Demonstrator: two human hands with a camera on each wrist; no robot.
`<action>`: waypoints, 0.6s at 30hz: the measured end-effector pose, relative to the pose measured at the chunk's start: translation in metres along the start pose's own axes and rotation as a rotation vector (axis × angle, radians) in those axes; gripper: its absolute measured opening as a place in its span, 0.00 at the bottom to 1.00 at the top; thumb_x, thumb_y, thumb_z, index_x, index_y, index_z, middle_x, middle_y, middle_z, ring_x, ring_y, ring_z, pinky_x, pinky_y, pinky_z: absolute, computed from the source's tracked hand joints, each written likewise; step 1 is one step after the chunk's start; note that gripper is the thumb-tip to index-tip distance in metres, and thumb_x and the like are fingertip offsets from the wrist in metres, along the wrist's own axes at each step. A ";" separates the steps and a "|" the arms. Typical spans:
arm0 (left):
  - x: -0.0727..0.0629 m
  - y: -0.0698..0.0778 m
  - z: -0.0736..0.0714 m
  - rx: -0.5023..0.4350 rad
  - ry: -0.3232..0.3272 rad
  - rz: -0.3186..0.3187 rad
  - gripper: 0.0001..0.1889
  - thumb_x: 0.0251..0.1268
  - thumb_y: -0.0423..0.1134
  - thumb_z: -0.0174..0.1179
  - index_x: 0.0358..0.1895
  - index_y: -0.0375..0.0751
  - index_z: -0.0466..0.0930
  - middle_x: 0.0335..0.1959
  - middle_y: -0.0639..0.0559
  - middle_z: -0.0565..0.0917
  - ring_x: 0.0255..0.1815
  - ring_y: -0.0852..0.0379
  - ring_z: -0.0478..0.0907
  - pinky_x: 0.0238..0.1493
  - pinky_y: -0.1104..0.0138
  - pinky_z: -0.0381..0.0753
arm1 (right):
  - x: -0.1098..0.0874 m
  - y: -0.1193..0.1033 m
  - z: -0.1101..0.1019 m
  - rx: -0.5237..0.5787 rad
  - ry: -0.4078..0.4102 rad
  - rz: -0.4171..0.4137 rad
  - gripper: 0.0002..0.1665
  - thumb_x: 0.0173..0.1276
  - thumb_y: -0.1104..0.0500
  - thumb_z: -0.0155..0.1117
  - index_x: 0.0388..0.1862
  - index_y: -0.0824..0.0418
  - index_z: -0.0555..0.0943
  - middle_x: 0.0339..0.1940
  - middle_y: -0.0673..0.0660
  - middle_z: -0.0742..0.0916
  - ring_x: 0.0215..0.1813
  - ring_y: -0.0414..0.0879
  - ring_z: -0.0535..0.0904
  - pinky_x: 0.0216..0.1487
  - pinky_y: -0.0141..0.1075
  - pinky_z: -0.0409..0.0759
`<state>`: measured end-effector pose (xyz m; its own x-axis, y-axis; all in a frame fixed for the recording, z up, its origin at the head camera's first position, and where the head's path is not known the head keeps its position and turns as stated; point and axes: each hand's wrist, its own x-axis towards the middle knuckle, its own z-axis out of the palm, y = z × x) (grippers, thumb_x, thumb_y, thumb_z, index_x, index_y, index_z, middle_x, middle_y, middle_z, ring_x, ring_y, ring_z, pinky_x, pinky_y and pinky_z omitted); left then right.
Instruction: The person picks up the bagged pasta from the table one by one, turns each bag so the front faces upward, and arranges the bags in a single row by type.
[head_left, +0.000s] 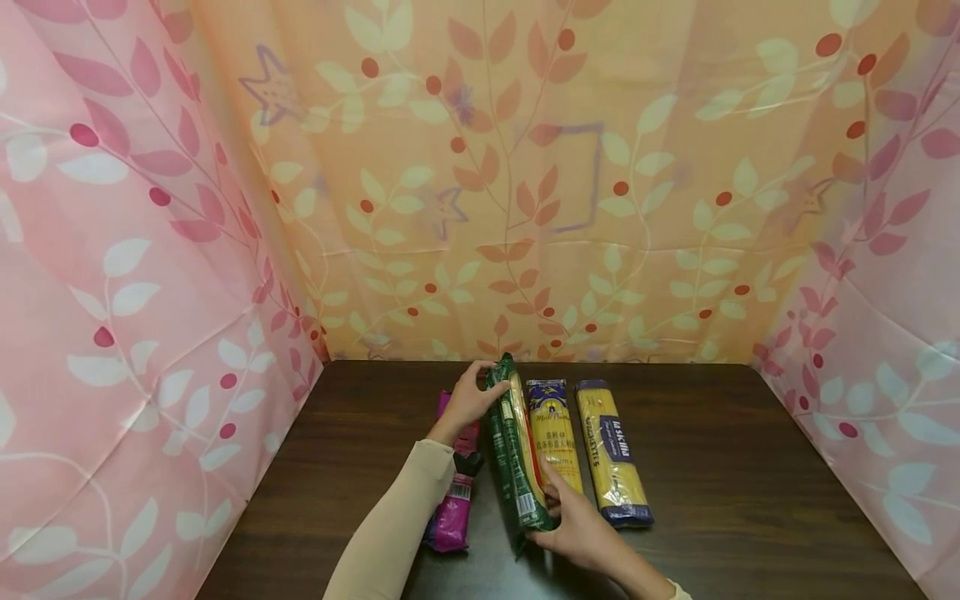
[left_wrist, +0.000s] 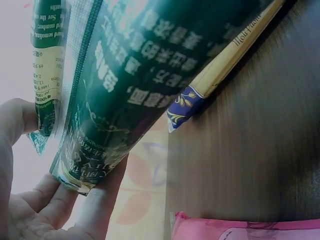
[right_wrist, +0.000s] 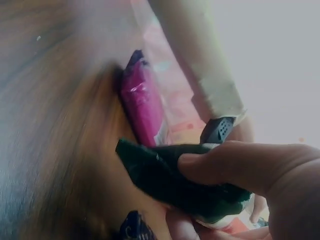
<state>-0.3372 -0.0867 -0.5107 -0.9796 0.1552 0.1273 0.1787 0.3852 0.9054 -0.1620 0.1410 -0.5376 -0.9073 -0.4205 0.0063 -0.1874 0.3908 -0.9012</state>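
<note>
Both hands hold a long green pasta packet [head_left: 512, 450], tilted on its side above the dark table. My left hand [head_left: 469, 398] grips its far end, thumb on one face and fingers on the other, as the left wrist view shows. At the near end my right hand [head_left: 573, 521] pinches the corner, with the thumb [right_wrist: 200, 167] pressed on the green wrapper in the right wrist view. Just right of it lies a yellow spaghetti packet [head_left: 555, 433] with a blue top. A pink packet [head_left: 452, 517] lies to the left, partly behind the left forearm.
Farther right, another spaghetti packet [head_left: 615, 454] with dark blue ends lies on the brown wooden table [head_left: 720, 467]. Patterned curtains, orange at the back [head_left: 525, 167] and pink on both sides, stand around the table's edges.
</note>
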 end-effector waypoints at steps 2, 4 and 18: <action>-0.001 0.001 0.000 -0.007 0.004 0.002 0.29 0.76 0.51 0.69 0.72 0.44 0.75 0.73 0.37 0.75 0.73 0.37 0.73 0.68 0.40 0.75 | 0.002 0.001 -0.001 0.023 -0.005 0.002 0.69 0.55 0.69 0.84 0.87 0.74 0.50 0.66 0.76 0.81 0.55 0.61 0.84 0.52 0.40 0.87; -0.001 0.002 0.001 -0.005 0.011 0.003 0.29 0.76 0.51 0.69 0.72 0.43 0.75 0.73 0.37 0.75 0.73 0.37 0.73 0.68 0.40 0.75 | 0.002 0.002 -0.001 0.058 -0.013 -0.003 0.67 0.56 0.70 0.82 0.86 0.75 0.51 0.67 0.74 0.79 0.58 0.63 0.83 0.53 0.37 0.86; 0.002 0.001 0.002 -0.076 0.065 -0.046 0.29 0.77 0.52 0.68 0.73 0.42 0.74 0.72 0.36 0.76 0.71 0.37 0.74 0.68 0.40 0.76 | 0.005 0.005 -0.005 0.320 -0.107 -0.084 0.64 0.69 0.69 0.73 0.89 0.67 0.39 0.79 0.86 0.60 0.75 0.80 0.68 0.63 0.35 0.82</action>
<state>-0.3385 -0.0838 -0.5106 -0.9909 0.0791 0.1089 0.1287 0.3199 0.9387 -0.1691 0.1452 -0.5399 -0.8457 -0.5307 0.0559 -0.1168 0.0818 -0.9898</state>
